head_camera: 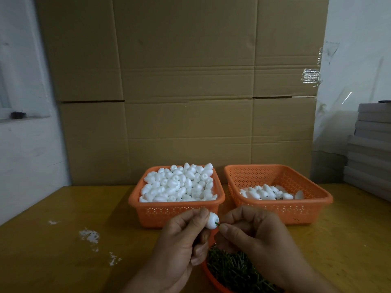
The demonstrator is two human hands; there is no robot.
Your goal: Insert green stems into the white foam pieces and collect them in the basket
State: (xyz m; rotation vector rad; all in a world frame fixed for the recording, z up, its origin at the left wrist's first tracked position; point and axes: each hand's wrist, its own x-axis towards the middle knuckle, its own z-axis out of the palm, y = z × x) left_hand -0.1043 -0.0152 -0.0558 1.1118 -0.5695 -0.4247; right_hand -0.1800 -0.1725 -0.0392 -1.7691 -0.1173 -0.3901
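- The cardboard boxes (182, 85), stacked two high, stand as a wall along the far edge of the table (63, 240); I count two tiers, no more can be told.
- Two orange baskets sit side by side on the far half of the table. The left basket (176, 210) is heaped with plain white foam pieces (179, 185), too many to count. The right basket (279, 206) holds a thin layer of finished pieces (270, 192), roughly a dozen and a half, some showing dark stem ends.
- A third orange container, the stem tray (209, 275), lies nearest, partly under the hands, filled with a mass of green stems (232, 269) beyond counting.
- Two hands work above that tray. The left hand (182, 242) pinches one foam piece (212, 220) between thumb and fingertips, its open end turned right.
- The right hand (254, 231) pinches one green stem (218, 224) between thumb and forefinger, its tip at the mouth of the foam piece; only a short green length shows.
- The step in hand, as I judge it, is the insertion itself. The next move calls for a straight push along the piece's axis, gentle enough not to crush the foam, then carrying it far and right to drop it in the right basket.
- White foam crumbs (90, 235) lie scattered in a few patches on the near left of the table.
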